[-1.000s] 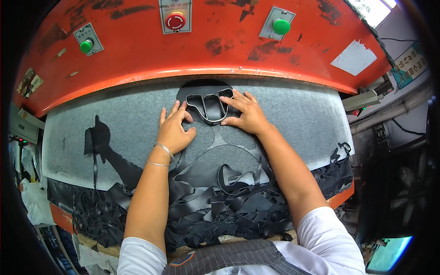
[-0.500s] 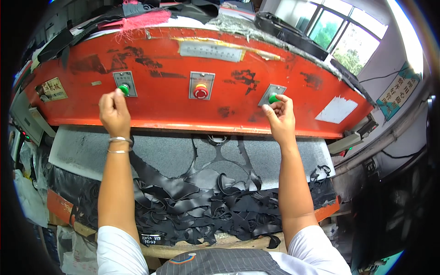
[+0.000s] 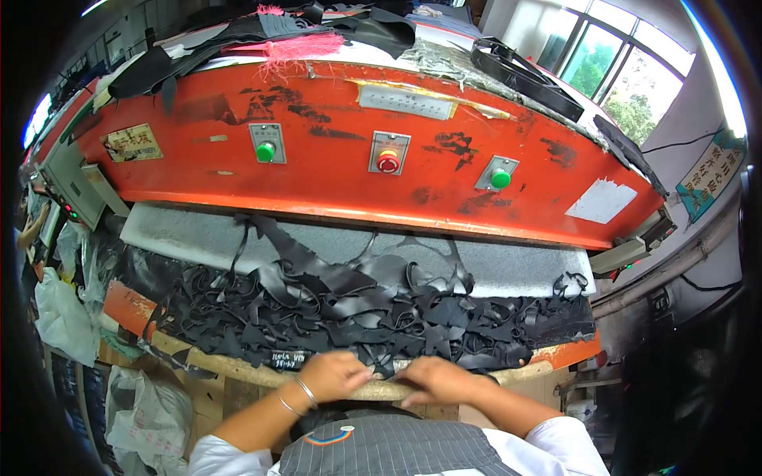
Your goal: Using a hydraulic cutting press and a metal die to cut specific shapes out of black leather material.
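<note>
At the front edge of the press bed, my left hand is bent over the wooden rim with its fingers curled together; what they hold, if anything, is hidden. My right hand lies just across from it, thumb and fingers apart, by the same rim. Tangled black leather offcuts are heaped right behind both hands. Two green push buttons and a red emergency stop button sit on the orange press beam, beyond my hands and untouched.
A grey-white cutting board reaches under the beam, with leather remnants trailing across it. Scraps and pink fabric lie on top of the machine beside a black frame. Plastic bags stand at the lower left.
Both hands have come away from the two green buttons and down toward me, to the front rim. The view has shifted, and the leather heap is now more fully visible.
</note>
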Demonstrator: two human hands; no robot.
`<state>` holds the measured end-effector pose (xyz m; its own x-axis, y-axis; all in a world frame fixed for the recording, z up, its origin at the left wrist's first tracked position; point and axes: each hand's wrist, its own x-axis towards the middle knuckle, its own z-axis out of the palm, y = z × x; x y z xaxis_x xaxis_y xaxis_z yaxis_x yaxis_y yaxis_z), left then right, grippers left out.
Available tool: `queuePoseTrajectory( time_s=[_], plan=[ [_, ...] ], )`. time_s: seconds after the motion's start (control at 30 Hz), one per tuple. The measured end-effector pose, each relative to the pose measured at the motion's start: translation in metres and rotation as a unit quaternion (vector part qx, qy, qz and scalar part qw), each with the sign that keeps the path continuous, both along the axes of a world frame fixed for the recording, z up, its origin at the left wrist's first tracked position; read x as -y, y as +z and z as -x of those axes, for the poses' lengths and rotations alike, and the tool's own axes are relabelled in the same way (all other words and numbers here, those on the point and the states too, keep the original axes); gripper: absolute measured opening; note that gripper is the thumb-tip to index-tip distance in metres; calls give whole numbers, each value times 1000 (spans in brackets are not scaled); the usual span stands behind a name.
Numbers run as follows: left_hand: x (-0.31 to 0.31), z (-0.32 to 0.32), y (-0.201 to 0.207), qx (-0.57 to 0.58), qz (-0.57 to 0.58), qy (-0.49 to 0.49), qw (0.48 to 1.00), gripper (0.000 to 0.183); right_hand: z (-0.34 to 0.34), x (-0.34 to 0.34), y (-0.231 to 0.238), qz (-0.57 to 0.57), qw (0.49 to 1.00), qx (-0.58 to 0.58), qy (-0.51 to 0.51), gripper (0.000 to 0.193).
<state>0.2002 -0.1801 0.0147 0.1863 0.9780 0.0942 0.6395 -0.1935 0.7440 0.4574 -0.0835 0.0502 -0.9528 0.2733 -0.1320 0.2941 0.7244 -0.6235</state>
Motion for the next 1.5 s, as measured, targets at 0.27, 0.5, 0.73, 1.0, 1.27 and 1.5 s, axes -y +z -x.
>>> queuePoseTrajectory(
  time_s=[0.27,0.5,0.73,1.0,1.27,1.5],
  plan=[
    [13,-42,2,-80,-54,85,992,24,15,49,-31,-197,963,-19,-183,35],
    [-6,-26,0,-105,2,-9,994,25,3,19,-23,-90,994,-6,-67,30],
    [-147,23,42,-129,-36,-14,991,18,42,-152,50,-154,984,-38,-87,41],
    [-280,30,-24,-257,-19,192,947,49,110,-303,4,-270,952,39,-136,107],
    [-276,38,-16,-266,-20,204,942,53,49,-264,28,-107,869,-352,-332,90],
    [-172,-33,35,107,-3,-30,994,67,-45,-108,54,263,878,-263,-300,85]
  ],
)
